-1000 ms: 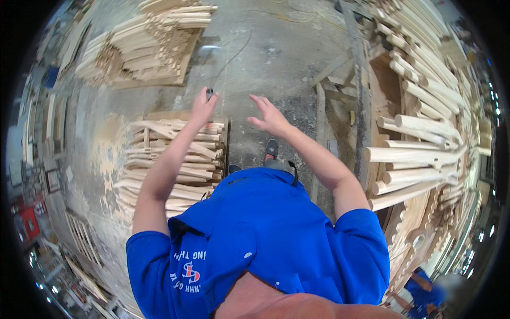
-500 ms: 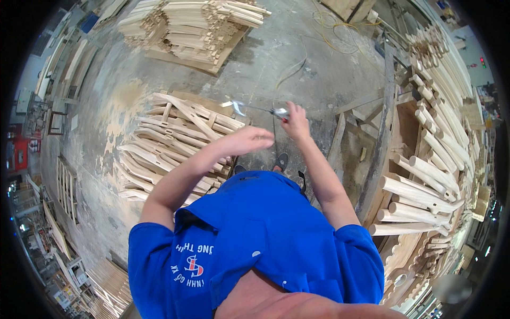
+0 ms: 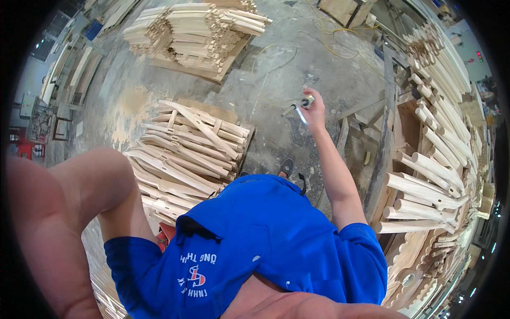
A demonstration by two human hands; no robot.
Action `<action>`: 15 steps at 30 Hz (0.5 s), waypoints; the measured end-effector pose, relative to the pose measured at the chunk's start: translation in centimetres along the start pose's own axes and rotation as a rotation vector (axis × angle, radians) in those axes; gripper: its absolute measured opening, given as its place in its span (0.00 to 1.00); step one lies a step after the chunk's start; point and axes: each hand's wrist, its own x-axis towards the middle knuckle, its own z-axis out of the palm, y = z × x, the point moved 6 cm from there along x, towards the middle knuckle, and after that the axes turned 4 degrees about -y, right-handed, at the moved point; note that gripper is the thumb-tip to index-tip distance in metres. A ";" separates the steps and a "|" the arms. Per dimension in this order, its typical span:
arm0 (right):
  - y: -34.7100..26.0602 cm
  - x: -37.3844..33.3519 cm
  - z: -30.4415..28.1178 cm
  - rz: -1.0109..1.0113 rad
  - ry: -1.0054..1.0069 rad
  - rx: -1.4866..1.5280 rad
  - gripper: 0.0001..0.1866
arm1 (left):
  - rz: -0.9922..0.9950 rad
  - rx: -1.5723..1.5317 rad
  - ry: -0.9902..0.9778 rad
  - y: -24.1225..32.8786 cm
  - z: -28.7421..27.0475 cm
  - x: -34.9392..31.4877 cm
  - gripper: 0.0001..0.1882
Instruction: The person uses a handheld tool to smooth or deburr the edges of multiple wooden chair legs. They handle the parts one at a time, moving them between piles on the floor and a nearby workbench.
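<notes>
In the head view, the right hand (image 3: 315, 110) has its fingers closed round a small silver-and-black handheld tool (image 3: 307, 101), partly blurred, above the grey concrete floor (image 3: 271, 77); the left hand (image 3: 45, 228) looms near at the left edge, its grip impossible to tell; a stack of curved, pale wooden pieces (image 3: 183, 146) lies left of the tool; another pale wooden stack (image 3: 199, 34) stands far left; thick, rounded, pale wooden legs (image 3: 419, 181) lie at the right.
</notes>
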 end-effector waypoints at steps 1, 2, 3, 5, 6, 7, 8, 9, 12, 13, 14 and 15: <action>-1.4 0.6 0.3 -0.050 -0.001 0.009 0.25 | -0.010 0.001 -0.029 0.2 0.1 0.2 0.13; -1.7 1.6 -0.1 -0.091 0.016 0.042 0.23 | 0.006 0.001 -0.026 0.3 0.1 0.1 0.13; -1.8 2.0 -0.6 -0.092 0.042 0.068 0.23 | 0.011 -0.002 -0.023 0.4 0.1 0.1 0.13; -2.4 3.0 -0.7 -0.103 0.078 0.134 0.21 | 0.017 -0.009 -0.045 0.8 0.2 0.0 0.13; -2.5 3.3 -0.2 -0.045 0.014 0.225 0.16 | 0.022 0.001 -0.056 1.0 0.4 -0.2 0.13; -2.8 3.2 0.4 0.011 0.032 0.280 0.16 | 0.019 0.010 -0.072 1.4 0.2 -0.1 0.13; -2.5 4.0 0.0 0.046 0.061 0.311 0.15 | 0.032 0.016 -0.065 1.7 0.2 -0.5 0.13; -1.1 3.8 -1.2 0.104 0.090 0.323 0.14 | 0.040 0.005 -0.044 1.6 0.0 -0.6 0.13; -0.2 3.1 -4.3 -0.126 0.217 0.286 0.17 | 0.068 0.014 -0.010 2.2 0.4 -1.4 0.13; -0.5 0.2 -2.3 -0.115 0.190 0.263 0.17 | 0.053 0.024 -0.046 2.4 -0.2 -1.1 0.13; 0.0 2.1 -2.5 0.033 0.178 0.403 0.09 | 0.053 0.025 -0.047 2.4 -0.2 -0.9 0.13; -0.8 2.2 -2.5 0.038 0.141 0.392 0.09 | 0.062 0.033 -0.049 2.4 -0.5 -0.9 0.13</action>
